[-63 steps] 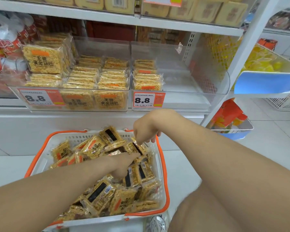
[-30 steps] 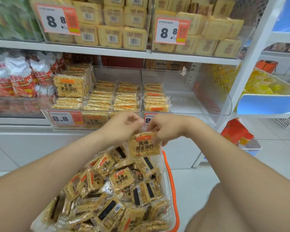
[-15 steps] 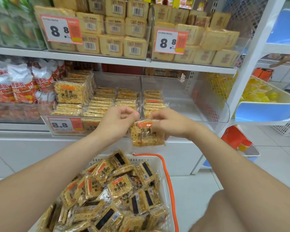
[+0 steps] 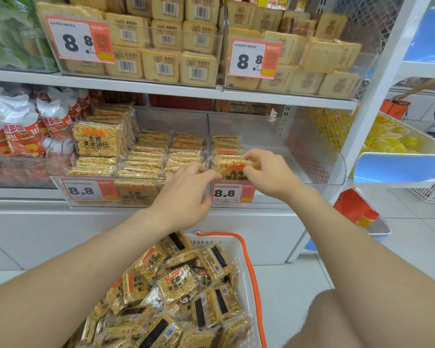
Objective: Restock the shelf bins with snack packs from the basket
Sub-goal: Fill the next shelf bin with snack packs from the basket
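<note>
A clear-wrapped yellow snack pack [image 4: 232, 168] with an orange label is held over the front edge of the right clear shelf bin [image 4: 319, 156]. My right hand [image 4: 269, 174] pinches its right side and my left hand [image 4: 186, 189] pinches its left corner. A short stack of the same packs [image 4: 226, 143] lies at the left of that bin. The left bin [image 4: 176, 119] holds rows of packs. The white basket with orange rim [image 4: 250, 270] below is piled with several more packs [image 4: 176, 285].
An upper shelf [image 4: 161, 87] carries bins of pale square cakes behind 8.8 price tags. Red-and-white bags [image 4: 23, 126] stand to the left. A blue-fronted bin of yellow sweets [image 4: 397, 167] juts out on the right. Another person's arm [image 4: 419, 87] shows far right.
Both hands have lifted one pack out of the basket and carried it up and forward to the right bin's front edge. The view has tilted upward toward the shelves.
</note>
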